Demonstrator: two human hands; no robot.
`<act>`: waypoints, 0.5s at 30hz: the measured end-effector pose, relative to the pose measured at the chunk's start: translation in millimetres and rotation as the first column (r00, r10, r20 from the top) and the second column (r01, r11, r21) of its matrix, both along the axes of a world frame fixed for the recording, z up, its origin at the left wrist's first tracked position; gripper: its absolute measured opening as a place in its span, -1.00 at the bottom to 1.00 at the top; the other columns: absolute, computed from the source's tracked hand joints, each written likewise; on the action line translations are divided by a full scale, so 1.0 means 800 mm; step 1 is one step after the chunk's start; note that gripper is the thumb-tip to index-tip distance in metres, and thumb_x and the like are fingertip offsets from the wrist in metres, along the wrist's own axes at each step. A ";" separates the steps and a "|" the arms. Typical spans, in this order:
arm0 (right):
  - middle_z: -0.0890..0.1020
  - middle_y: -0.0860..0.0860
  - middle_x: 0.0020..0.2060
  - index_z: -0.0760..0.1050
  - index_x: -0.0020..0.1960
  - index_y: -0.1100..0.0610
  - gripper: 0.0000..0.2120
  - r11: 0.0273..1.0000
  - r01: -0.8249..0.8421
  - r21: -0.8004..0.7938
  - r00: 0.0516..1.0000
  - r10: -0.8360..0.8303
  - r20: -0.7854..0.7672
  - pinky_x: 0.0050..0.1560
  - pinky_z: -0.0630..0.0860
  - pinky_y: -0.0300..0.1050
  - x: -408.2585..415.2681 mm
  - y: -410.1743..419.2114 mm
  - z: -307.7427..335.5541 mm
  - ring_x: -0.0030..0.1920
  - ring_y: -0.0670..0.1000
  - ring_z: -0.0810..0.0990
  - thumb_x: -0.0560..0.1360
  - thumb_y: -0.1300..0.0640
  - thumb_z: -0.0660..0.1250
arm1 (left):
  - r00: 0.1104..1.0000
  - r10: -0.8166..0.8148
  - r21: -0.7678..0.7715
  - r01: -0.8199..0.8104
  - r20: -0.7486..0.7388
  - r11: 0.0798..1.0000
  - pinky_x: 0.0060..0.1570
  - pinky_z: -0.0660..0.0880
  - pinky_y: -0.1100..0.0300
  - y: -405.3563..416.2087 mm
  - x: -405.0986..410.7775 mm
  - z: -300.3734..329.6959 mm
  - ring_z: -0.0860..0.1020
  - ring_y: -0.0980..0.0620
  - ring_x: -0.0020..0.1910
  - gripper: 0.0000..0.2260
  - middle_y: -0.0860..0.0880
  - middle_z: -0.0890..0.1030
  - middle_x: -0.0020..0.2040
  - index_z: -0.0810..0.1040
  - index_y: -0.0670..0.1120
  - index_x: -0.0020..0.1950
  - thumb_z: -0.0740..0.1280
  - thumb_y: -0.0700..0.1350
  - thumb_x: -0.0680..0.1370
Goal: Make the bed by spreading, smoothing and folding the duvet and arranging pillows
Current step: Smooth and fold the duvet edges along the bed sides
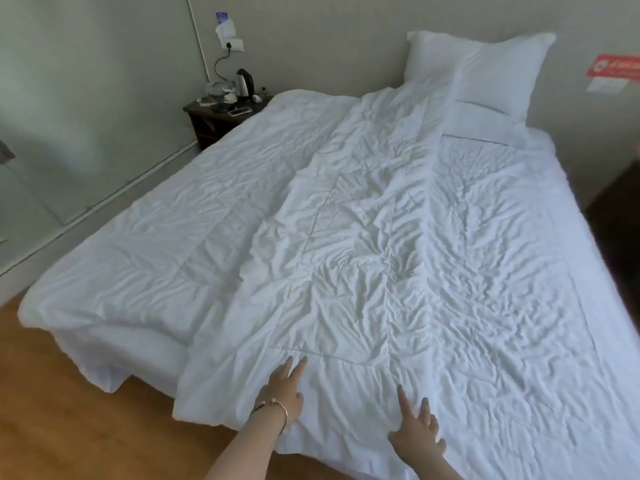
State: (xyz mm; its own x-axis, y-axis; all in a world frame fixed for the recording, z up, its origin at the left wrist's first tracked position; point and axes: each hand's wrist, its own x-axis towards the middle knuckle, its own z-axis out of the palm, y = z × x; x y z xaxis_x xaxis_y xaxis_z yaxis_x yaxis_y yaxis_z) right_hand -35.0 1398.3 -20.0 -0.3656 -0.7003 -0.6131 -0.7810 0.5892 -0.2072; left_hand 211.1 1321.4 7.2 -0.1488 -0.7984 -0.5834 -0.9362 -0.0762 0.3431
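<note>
A white quilted duvet (349, 216) lies wrinkled over the bed, doubled into a thicker band down the middle from the foot to the pillows. My left hand (284, 389) rests flat on the duvet near the foot edge, fingers straight. A little to its right, my right hand (417, 426) presses the duvet with spread fingers. A white pillow (481, 71) leans upright against the wall at the head. A second flat pillow (481, 121) lies below it, partly under the duvet.
A dark nightstand (221, 117) with a kettle (245, 83), a phone and clutter stands at the bed's far left corner. Wooden floor (69, 427) runs along the left side and foot. A dark piece of furniture (620, 209) sits at the right edge.
</note>
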 end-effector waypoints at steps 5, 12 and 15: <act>-0.23 -0.01 0.55 -0.20 0.52 -0.31 -0.25 0.997 -0.066 0.033 0.996 0.064 0.066 0.44 0.13 0.19 0.061 -0.004 0.022 0.53 0.14 -0.06 0.55 0.03 0.21 | 0.997 -0.076 0.040 0.076 0.009 0.996 0.44 0.21 0.02 -0.013 0.058 0.003 -0.04 0.03 0.55 -0.39 0.10 -0.15 0.58 -0.17 0.18 0.55 0.10 -0.11 0.62; -0.24 0.01 0.54 -0.33 0.47 -0.38 -0.16 0.991 0.117 0.072 0.993 -0.115 -0.026 0.37 0.15 0.30 0.044 -0.016 -0.001 0.50 0.15 0.00 0.51 -0.11 0.26 | 0.990 -0.072 0.030 0.069 0.118 0.997 0.41 0.19 -0.12 -0.029 0.137 -0.023 -0.19 -0.06 0.55 -0.34 0.05 -0.21 0.57 -0.20 0.22 0.54 0.17 -0.02 0.61; -0.14 0.11 0.53 -0.38 0.43 -0.39 -0.02 0.940 0.341 -0.029 0.938 -0.342 -0.055 0.37 0.14 0.33 0.010 -0.027 -0.034 0.50 0.22 0.03 0.40 -0.29 0.36 | 0.982 0.121 0.041 -0.128 0.148 0.991 0.38 0.17 -0.24 -0.062 0.166 -0.053 -0.30 -0.19 0.51 -0.26 0.00 -0.35 0.54 -0.28 0.31 0.49 0.23 0.03 0.59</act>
